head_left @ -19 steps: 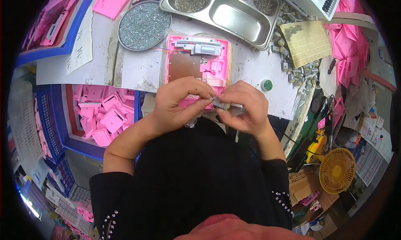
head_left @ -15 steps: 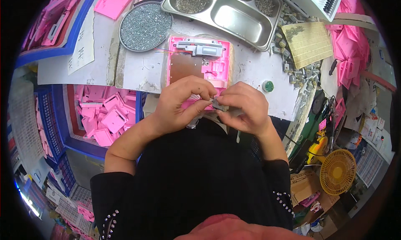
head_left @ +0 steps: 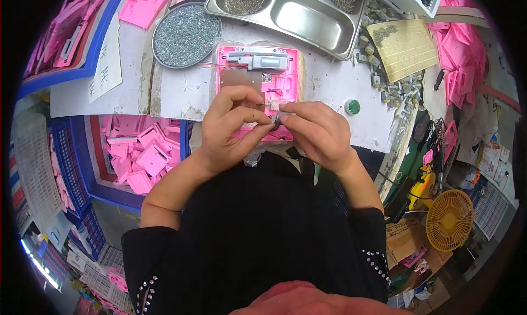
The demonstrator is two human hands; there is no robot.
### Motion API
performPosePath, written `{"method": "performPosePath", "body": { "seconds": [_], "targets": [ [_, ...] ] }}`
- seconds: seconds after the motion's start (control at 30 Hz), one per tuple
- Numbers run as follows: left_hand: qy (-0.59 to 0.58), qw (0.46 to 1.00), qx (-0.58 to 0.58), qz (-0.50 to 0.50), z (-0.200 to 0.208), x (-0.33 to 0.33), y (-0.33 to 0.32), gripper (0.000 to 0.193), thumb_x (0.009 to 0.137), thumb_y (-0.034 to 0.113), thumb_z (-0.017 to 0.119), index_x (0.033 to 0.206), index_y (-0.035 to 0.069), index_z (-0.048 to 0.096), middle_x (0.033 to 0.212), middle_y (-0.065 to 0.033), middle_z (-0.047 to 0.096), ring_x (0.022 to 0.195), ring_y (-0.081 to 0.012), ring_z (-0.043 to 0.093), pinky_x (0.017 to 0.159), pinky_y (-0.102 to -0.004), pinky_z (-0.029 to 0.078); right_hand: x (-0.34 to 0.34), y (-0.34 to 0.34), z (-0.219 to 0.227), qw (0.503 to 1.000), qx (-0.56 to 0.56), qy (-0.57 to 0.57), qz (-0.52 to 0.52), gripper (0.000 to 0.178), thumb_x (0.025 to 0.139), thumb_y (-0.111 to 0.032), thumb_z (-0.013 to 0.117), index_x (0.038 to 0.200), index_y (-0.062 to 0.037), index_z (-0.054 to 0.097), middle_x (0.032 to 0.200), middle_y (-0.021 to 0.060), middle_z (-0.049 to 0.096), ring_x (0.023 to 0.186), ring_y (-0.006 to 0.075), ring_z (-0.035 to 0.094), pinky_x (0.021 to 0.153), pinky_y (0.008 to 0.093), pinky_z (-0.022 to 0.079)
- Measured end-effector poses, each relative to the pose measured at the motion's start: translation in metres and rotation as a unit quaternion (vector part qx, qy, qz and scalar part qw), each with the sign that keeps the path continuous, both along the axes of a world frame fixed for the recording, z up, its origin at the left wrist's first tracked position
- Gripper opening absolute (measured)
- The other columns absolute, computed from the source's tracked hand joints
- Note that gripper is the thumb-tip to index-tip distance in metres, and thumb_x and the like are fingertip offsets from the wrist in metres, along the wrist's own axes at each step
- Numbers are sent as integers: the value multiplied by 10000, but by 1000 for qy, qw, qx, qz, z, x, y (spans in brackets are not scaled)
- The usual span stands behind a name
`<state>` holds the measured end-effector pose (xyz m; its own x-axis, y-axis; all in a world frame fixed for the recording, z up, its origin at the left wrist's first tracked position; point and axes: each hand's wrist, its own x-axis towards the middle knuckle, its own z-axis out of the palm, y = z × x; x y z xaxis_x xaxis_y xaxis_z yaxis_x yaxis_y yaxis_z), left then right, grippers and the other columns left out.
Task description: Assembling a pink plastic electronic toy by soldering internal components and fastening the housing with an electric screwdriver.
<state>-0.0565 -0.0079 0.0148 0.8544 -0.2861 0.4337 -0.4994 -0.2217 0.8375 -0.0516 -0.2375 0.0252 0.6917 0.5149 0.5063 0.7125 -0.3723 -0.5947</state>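
Left hand [head_left: 230, 125] and right hand [head_left: 318, 131] meet fingertip to fingertip, pinching a small dark part [head_left: 276, 120] at the near edge of the pink housing [head_left: 258, 76]. The housing lies flat on the white bench [head_left: 181, 90]; bare bench flanks it, while the round screw dish [head_left: 185, 35] and steel tray [head_left: 307, 18] crowd its far side.

White paper label [head_left: 104, 68], bench's left

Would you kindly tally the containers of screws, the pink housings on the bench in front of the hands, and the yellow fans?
Round dish of screws: 1
Steel compartment tray: 1
Pink housing by the left hand and right hand: 1
Yellow fan: 1
Total: 4
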Motion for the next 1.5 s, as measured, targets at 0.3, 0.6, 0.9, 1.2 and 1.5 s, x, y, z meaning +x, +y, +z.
{"method": "performPosePath", "body": {
  "seconds": [0.3,0.6,0.9,1.2,1.5],
  "targets": [
    [23,998,17,48,2,1,8,210,770,-21,831,914,15,683,1118,-145,589,942,-230,631,779,-319,549,8,-7,-5,996,-38,41,-75,392,788,35,752,1163,-30,659,1182,148,731,934,322,719,827,407,570],
    [-45,984,58,161,-13,16,38,185,796,-30,766,953,8,678,1061,-165,620,954,-274,633,830,-365,524,34,-3,-18,978,-147,86,-117,264,858,-147,765,1108,-123,680,1558,190,435,1440,496,283,1144,559,320],
    [-48,985,65,151,-13,26,41,190,783,-38,754,943,31,679,1021,-121,648,935,-270,633,816,-364,514,44,3,-6,972,-182,95,-113,231,826,-125,792,1038,-109,704,1542,191,454,1435,499,286,1155,547,321],
    [-77,986,101,104,-10,43,25,179,761,17,769,911,67,685,1011,-66,658,841,-260,596,751,-373,462,43,-4,-6,980,-151,92,-91,243,801,-122,802,1028,-109,719,1520,148,494,1449,449,300,1166,533,316],
    [-189,944,268,36,-3,71,-20,210,772,170,778,966,130,706,1182,-43,632,1079,-232,581,976,-442,345,20,-34,3,982,-53,107,-149,303,725,-121,821,1018,-108,742,1437,150,596,1431,406,381,1162,517,299]
  ]
}}
